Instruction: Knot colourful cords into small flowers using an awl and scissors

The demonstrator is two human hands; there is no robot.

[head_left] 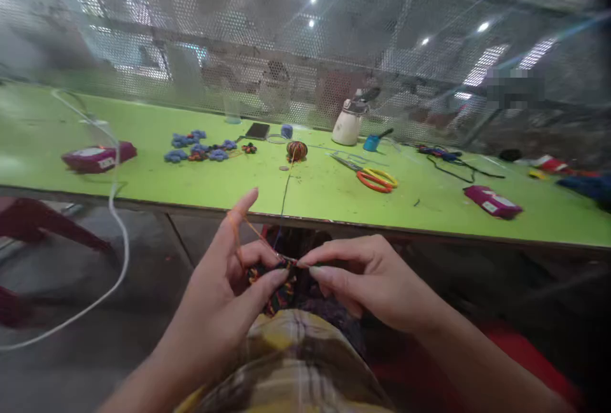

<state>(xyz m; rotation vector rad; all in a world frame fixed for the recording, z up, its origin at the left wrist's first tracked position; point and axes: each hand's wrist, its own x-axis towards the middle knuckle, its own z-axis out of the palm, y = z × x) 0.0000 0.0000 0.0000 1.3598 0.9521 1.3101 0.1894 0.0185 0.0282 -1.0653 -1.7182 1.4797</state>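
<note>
My left hand (222, 279) pinches a small dark multicoloured crochet piece (279, 298) between thumb and fingers. Orange yarn (255, 230) loops round its raised index finger. Opposite, my right hand (367, 276) is closed on a thin crochet hook (290, 259), whose tip meets the top edge of the piece; most of the hook is hidden by the fingers. A strand of yarn (285, 200) climbs from the work over the table edge to a striped yarn ball (296, 151) on the green table (214, 184).
Orange-and-yellow-handled scissors (375, 179) lie right of the ball. Blue crocheted flowers (191, 139) lie to the left, with a phone (258, 131) behind. Purple packs (99, 157) rest toward both sides. A white spray bottle (347, 125) stands at the back. A white cable (125, 235) hangs at left.
</note>
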